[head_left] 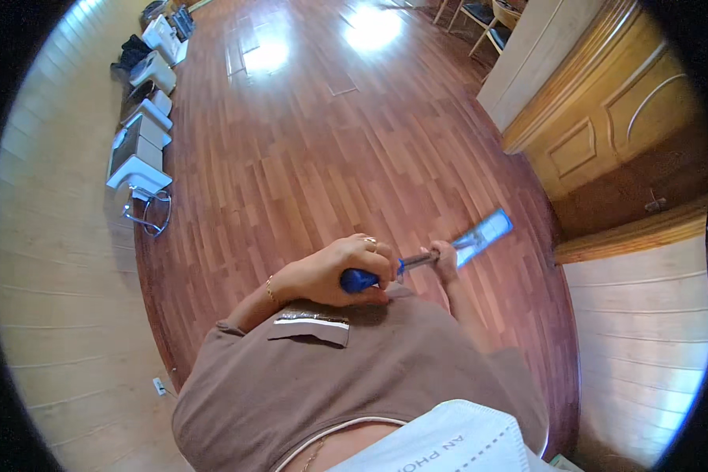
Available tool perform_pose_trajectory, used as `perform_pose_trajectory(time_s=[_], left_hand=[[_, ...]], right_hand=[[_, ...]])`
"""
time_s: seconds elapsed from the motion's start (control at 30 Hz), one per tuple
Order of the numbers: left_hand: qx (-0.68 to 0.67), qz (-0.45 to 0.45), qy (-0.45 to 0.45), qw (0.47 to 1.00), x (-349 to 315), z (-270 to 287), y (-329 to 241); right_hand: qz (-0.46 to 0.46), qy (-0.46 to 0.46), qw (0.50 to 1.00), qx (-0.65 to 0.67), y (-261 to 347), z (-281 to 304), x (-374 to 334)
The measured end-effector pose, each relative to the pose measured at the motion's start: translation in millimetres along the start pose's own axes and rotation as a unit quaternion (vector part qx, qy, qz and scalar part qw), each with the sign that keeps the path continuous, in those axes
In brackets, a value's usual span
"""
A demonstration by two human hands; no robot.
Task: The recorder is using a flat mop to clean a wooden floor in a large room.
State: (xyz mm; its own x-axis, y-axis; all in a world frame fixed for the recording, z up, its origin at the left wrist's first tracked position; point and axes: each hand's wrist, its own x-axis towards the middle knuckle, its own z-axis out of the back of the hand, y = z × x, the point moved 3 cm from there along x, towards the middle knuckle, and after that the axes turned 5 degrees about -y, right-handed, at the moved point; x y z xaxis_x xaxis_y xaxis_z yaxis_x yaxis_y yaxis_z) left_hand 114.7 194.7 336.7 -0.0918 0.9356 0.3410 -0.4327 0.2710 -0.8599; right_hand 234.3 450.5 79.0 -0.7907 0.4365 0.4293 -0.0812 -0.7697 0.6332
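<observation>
A flat mop with a blue and white head (484, 236) rests on the wooden floor to my right. Its metal pole (418, 261) rises from the head toward my chest and ends in a blue grip (359, 280). My left hand (346, 267) is closed around that blue grip, with a ring and a bracelet showing. Lower on the pole, my right hand (445, 256) is wrapped round the shaft, nearer the mop head. Part of the right forearm is hidden by my brown shirt.
Along the left wall stand several white furniture pieces (138, 149) and a chrome-legged chair (148, 208). A wooden door (606, 134) in a carved frame is on the right, with chairs (480, 16) at the far right. Reddish wood flooring (291, 157) runs between the walls.
</observation>
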Motion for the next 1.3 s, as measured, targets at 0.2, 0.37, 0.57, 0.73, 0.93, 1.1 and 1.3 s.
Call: perform_pose_trajectory(time_s=[0.2,0.37,0.57,0.73,0.93,1.1,1.3], left_hand=[[0.076,0.045,-0.146,0.985,-30,4,-29],[0.140,0.081,-0.213,0.963,-46,-13,-56],[0.269,0.090,-0.301,0.910,-80,-26,-113],[0.336,0.135,-0.343,0.867,-99,-46,-144],[0.376,0.114,-0.391,0.832,-115,-73,-162],[0.367,0.138,-0.463,0.795,-129,-83,-165],[0.332,0.138,-0.515,0.779,-120,-83,-141]], right_hand=[[0.070,0.151,0.985,0.045,44,-54,66],[0.139,0.237,0.951,0.145,76,-93,80],[0.217,0.345,0.884,0.227,163,-139,66],[0.297,0.458,0.779,0.309,219,-175,34],[0.308,0.555,0.722,0.275,252,-208,-11],[0.358,0.572,0.700,0.232,266,-221,-21],[0.362,0.533,0.741,0.190,241,-216,7]])
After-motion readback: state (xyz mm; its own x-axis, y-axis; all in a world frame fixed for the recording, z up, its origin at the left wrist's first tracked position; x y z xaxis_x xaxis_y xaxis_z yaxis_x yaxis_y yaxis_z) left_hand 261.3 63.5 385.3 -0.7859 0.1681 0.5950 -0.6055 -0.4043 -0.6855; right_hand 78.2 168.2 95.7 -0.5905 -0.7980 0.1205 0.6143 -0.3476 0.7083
